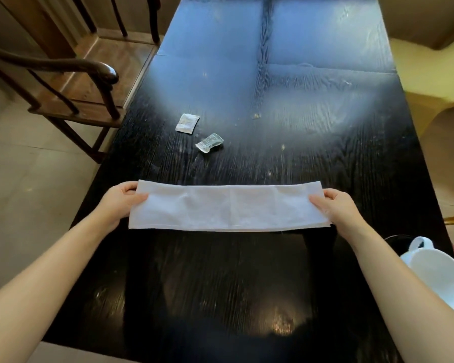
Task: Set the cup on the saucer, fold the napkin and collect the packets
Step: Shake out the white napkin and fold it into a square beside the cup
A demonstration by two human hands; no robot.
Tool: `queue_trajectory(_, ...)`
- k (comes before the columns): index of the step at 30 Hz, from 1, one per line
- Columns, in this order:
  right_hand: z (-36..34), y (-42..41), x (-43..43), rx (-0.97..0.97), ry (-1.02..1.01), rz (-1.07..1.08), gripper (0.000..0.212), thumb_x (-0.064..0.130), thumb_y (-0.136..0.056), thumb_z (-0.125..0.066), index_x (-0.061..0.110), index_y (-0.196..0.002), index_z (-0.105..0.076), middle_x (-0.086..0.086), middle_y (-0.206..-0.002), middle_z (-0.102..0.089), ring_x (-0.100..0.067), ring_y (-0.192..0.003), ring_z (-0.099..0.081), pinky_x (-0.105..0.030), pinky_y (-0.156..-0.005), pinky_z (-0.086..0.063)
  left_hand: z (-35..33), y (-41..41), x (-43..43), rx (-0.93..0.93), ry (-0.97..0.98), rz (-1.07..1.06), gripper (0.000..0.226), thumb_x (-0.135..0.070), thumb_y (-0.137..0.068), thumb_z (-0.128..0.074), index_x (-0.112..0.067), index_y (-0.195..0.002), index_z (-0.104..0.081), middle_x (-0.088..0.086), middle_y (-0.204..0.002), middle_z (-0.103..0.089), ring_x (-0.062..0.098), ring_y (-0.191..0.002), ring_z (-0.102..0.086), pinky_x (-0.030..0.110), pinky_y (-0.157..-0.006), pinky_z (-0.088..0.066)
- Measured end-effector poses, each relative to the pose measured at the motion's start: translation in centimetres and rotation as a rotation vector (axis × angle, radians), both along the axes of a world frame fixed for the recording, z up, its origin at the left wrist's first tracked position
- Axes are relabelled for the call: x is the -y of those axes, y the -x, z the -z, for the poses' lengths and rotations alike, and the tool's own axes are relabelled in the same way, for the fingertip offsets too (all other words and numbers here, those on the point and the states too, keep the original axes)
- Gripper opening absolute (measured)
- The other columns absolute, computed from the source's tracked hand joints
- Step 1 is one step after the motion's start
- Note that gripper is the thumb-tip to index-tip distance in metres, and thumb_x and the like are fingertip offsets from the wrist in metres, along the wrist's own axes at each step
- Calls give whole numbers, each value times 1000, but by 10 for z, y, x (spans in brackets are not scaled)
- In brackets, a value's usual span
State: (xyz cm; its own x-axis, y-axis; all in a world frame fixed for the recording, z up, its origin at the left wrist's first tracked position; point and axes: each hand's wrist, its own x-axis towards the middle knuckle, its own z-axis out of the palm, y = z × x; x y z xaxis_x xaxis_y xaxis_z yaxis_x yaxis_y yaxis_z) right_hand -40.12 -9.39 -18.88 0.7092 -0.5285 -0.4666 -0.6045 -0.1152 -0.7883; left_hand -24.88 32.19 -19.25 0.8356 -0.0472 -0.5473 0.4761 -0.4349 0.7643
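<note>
A white napkin (230,207), folded into a long strip, is stretched just above the dark table (325,142). My left hand (121,203) pinches its left end and my right hand (337,205) pinches its right end. Two small packets lie farther back on the table: a white one (187,123) and a clear crumpled one (209,143). A white cup (440,271) with its handle toward the back sits at the table's right edge, beside my right forearm. A dark rim behind the cup may be the saucer (396,238); I cannot tell.
A wooden armchair (71,85) stands against the table's left side. More chair legs show at the far end. A yellowish cushion or seat (435,72) sits off the right edge. The floor is pale tile.
</note>
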Motion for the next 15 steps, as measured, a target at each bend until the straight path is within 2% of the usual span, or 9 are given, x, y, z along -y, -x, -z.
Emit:
queue_trajectory(2, 1, 1, -6, -6, 12, 40, 22, 21, -87, -61, 9, -105, -62, -7, -94, -68, -21, -82, -65, -31, -65, -54, 4, 6, 7, 109, -220, -11, 46, -8, -85, -61, -10, -129, -49, 15, -117, -62, 24, -90, -61, 30, -67, -47)
queue_trajectory(4, 0, 3, -13, 27, -9, 77, 25, 24, -88, -59, 11, -109, -60, -10, -103, -68, -24, -92, -65, -38, -77, -56, 4, 19, 19, 341, -537, 48, 51, -10, -84, -57, -11, -134, -44, 16, -128, -54, 29, -105, -55, 36, -79, -45)
queue_trajectory(5, -1, 5, -15, 61, -51, 106, 29, 25, -89, -58, 10, -113, -61, -11, -108, -67, -27, -97, -65, -42, -84, -55, 4, 28, 30, 478, -594, 109, 52, -8, -84, -56, -10, -135, -44, 17, -133, -50, 33, -114, -50, 41, -90, -42)
queue_trajectory(7, -9, 13, -23, 183, -236, 140, 35, 29, -90, -56, 9, -118, -61, -13, -113, -67, -30, -105, -63, -45, -91, -52, 6, 49, 61, 650, -505, 288, 53, -6, -86, -56, -7, -137, -42, 19, -141, -44, 36, -130, -39, 41, -108, -29)
queue_trajectory(8, -13, 18, -28, 247, -337, 120, 38, 33, -89, -55, 10, -119, -61, -14, -116, -66, -31, -108, -63, -44, -93, -50, 9, 58, 79, 690, -494, 420, 53, -9, -88, -54, -8, -139, -39, 18, -146, -38, 34, -136, -33, 42, -112, -22)
queue_trajectory(11, -23, 31, -44, 370, -502, 37, 45, 34, -89, -51, 12, -128, -53, -17, -129, -57, -30, -118, -56, -43, -100, -45, 28, 77, 122, 731, -662, 718, 55, -30, -98, -35, -21, -148, -16, 6, -158, -13, 23, -146, -3, 46, -117, 1)
queue_trajectory(13, -28, 33, -54, 442, -577, 15, 45, 27, -90, -49, 14, -133, -48, -15, -134, -53, -28, -122, -53, -39, -101, -46, 40, 81, 130, 699, -740, 760, 54, -37, -99, -21, -26, -148, -5, -2, -159, 0, 15, -143, 15, 44, -112, 17)
queue_trajectory(15, -33, 30, -67, 479, -600, -13, 44, 23, -91, -48, 20, -135, -48, -7, -134, -56, -21, -122, -54, -32, -100, -48, 49, 83, 129, 675, -776, 761, 52, -39, -98, -16, -29, -147, -1, -6, -158, 6, 12, -139, 22, 44, -110, 21)
